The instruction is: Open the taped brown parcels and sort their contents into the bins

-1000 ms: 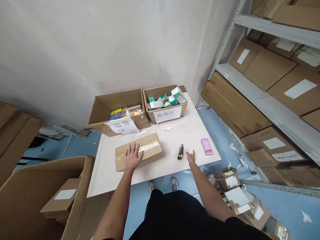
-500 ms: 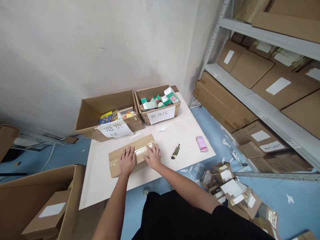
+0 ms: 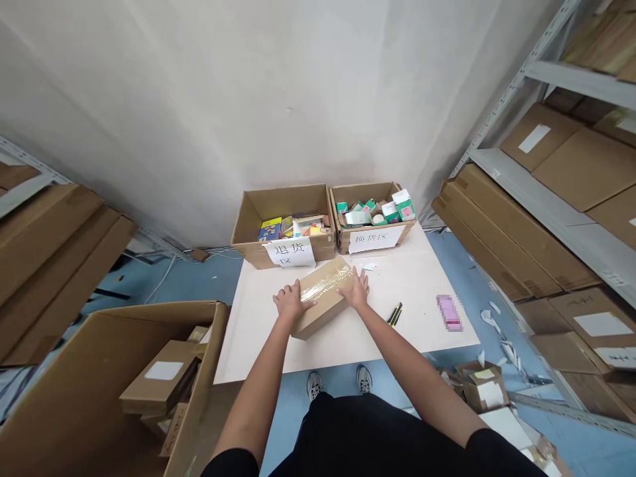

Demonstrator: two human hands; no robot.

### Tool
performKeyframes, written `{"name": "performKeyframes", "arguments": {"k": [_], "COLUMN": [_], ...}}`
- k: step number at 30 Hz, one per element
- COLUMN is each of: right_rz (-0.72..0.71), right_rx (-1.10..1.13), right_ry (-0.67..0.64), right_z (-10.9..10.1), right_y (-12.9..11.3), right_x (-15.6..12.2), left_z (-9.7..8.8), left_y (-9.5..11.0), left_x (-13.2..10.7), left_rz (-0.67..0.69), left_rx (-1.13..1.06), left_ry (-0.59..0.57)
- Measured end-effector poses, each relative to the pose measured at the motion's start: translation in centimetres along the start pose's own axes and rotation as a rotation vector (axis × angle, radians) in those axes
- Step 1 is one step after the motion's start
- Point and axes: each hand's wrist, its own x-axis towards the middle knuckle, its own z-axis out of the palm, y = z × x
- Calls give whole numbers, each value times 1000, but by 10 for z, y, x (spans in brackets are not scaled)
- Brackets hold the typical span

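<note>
A closed cardboard box (image 3: 324,299) with clear tape along its top lies at a slant on the white table (image 3: 248,348). My left hand (image 3: 290,301) grips its left end, thumb on the top face and fingers over the far side. At the opposite end, my right hand (image 3: 356,289) holds the box with its thumb on top and fingers round the right edge. A black and yellow utility knife (image 3: 395,314) lies right of the box, partly hidden by my right forearm.
Two open labelled cartons stand at the table's back: one with books (image 3: 253,255), one with small green-white boxes (image 3: 342,244). A pixelated pink item (image 3: 449,313) lies at right. A large carton (image 3: 213,331) with parcels stands left; shelving (image 3: 501,172) and floor scraps (image 3: 489,391) are at right.
My hands have moved from flat on the box's top to its two ends. The box is turned more steeply on the table. The view has swung left.
</note>
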Motion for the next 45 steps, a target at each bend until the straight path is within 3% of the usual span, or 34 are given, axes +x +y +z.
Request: {"name": "performKeyframes", "arguments": {"k": [2,5,12,15,18,22,26,30,35,41,45], "right_rz": [115,121,241,259,162,122,41,-38,-130,64,78], "right_rx": [5,48,203,231,260,276,254,261,250,68,125], "right_ry": [17,45,102,230,327,236,123,59,-29,83,86], "right_z": [1,4,1,23,63,100,96,84,80,110,115], "right_y": [-9,-13,-13,-23,-32,-33,-31,-28,-33,-80,-94], "right_x": [9,12,3,-15,-38,-56,-53,-43,-40,-44,-46], "left_z": [6,14,8,7,15,22,10,-14,-33,-20,-10], "left_y": [7,9,-5,-4,2,8,6,-17,-69,-111,-124], "left_x": [5,7,4,1,-5,-12,-10,-1,8,-1,-4], "left_rz": [-38,-57,141,172,172,173,199,172,195,187,140], "left_rx": [-3,4,72,90,93,80,31,-34,-250,-449,-513], "left_ry": [10,27,139,122,161,178,87,-27,-123,-184,-163]}}
